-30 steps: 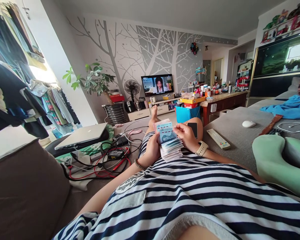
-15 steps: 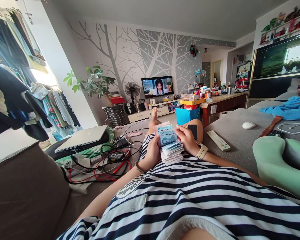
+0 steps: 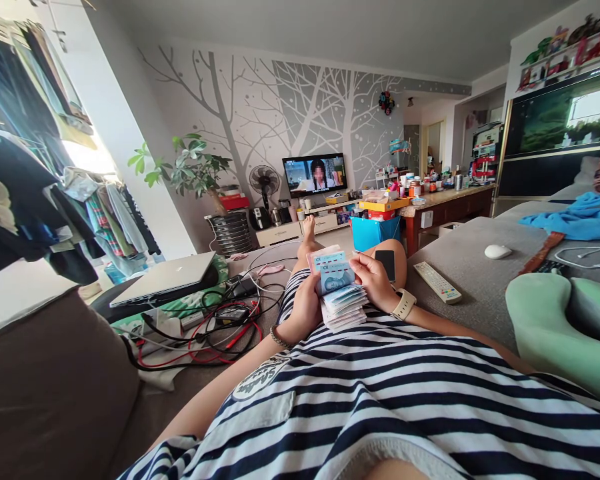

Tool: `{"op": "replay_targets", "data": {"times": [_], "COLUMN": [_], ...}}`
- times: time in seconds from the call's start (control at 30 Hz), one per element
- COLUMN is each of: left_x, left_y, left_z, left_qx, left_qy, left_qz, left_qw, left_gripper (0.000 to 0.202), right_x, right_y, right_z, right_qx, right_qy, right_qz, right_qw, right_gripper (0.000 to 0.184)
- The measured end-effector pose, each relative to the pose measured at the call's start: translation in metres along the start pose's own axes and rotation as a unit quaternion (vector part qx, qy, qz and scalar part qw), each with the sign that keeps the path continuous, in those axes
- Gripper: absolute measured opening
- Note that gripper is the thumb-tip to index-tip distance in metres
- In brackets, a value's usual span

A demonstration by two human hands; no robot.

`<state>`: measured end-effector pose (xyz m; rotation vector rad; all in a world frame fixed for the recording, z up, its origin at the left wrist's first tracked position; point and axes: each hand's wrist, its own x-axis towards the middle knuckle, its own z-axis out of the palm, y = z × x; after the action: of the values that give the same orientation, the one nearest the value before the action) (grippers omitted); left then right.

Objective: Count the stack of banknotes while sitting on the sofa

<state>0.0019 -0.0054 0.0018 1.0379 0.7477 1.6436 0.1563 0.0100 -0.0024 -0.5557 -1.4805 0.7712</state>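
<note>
A thick bundle of banknotes point(image 3: 344, 307) is held above my lap, its notes bent over so that the layered ends fan toward me. My left hand point(image 3: 307, 303) grips the bundle along its left side, thumb over the front. At the upper right, my right hand point(image 3: 373, 280) pinches the edge of a blue note point(image 3: 336, 275) between thumb and fingers. Pinkish notes peek out behind the blue ones at the upper left. Just beyond my right hand, a dark-screened phone point(image 3: 385, 265) lies by my bent leg.
On the sofa at right lie a remote control point(image 3: 437, 281), a white mouse point(image 3: 498, 251) and a green neck-pillow-shaped cushion point(image 3: 537, 310). Tangled cables point(image 3: 230, 320) and a closed laptop point(image 3: 165, 279) are at left. A blue bin point(image 3: 377, 233) stands ahead, before the cluttered table point(image 3: 450, 195).
Hands and banknotes stay almost in place, with only a very slight shift of the notes and the view. The television picture differs a little.
</note>
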Motion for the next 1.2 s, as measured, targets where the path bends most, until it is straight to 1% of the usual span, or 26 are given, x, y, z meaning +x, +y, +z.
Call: {"op": "replay_targets", "data": {"times": [0.07,0.17,0.27,0.33,0.43,0.53,0.63,0.77,0.8,0.93,1.07,1.2], "left_x": [0.0,0.0,0.001,0.002,0.003,0.002,-0.002,-0.003,-0.002,0.001,0.0,-0.005], "left_y": [0.0,-0.001,-0.002,-0.004,-0.005,-0.005,-0.002,-0.001,-0.002,-0.004,-0.002,0.004], "left_z": [0.0,0.0,0.0,-0.001,-0.003,-0.003,-0.001,0.0,0.0,-0.002,-0.001,0.004], "left_qx": [-0.003,-0.013,-0.045,-0.058,-0.061,-0.06,-0.055,-0.052,-0.05,-0.03,-0.025,0.01], "left_qy": [-0.005,0.004,-0.012,-0.031,-0.048,-0.039,-0.034,-0.049,-0.041,0.026,0.04,0.067], "left_qz": [-0.005,-0.021,-0.038,-0.039,-0.037,-0.044,-0.054,-0.057,-0.054,-0.043,-0.045,-0.034], "left_qw": [1.0,1.0,0.998,0.997,0.996,0.996,0.996,0.996,0.996,0.998,0.998,0.997], "left_gripper": [0.007,0.006,0.016,0.023,0.025,0.023,0.023,0.02,0.018,0.016,0.013,0.012], "right_x": [0.0,-0.001,-0.001,0.0,0.003,0.006,0.008,0.008,0.007,0.006,0.005,0.004], "right_y": [0.0,0.002,0.005,0.008,0.013,0.019,0.023,0.022,0.022,0.019,0.016,0.011], "right_z": [0.0,0.0,0.001,0.001,0.0,-0.001,-0.002,-0.001,-0.001,-0.001,0.0,0.001], "right_qx": [-0.002,0.02,0.062,0.058,0.013,-0.023,-0.046,-0.053,-0.055,-0.055,-0.027,-0.009], "right_qy": [0.001,-0.008,-0.042,-0.048,-0.001,0.045,0.051,0.045,0.045,0.041,0.028,0.02], "right_qz": [-0.005,-0.013,-0.002,-0.002,-0.005,0.012,0.027,0.013,0.01,0.006,0.003,-0.001], "right_qw": [1.0,1.0,0.997,0.997,1.0,0.999,0.997,0.997,0.997,0.998,0.999,1.0], "right_gripper": [0.045,0.048,0.054,0.053,0.046,0.046,0.046,0.044,0.044,0.043,0.042,0.039]}}
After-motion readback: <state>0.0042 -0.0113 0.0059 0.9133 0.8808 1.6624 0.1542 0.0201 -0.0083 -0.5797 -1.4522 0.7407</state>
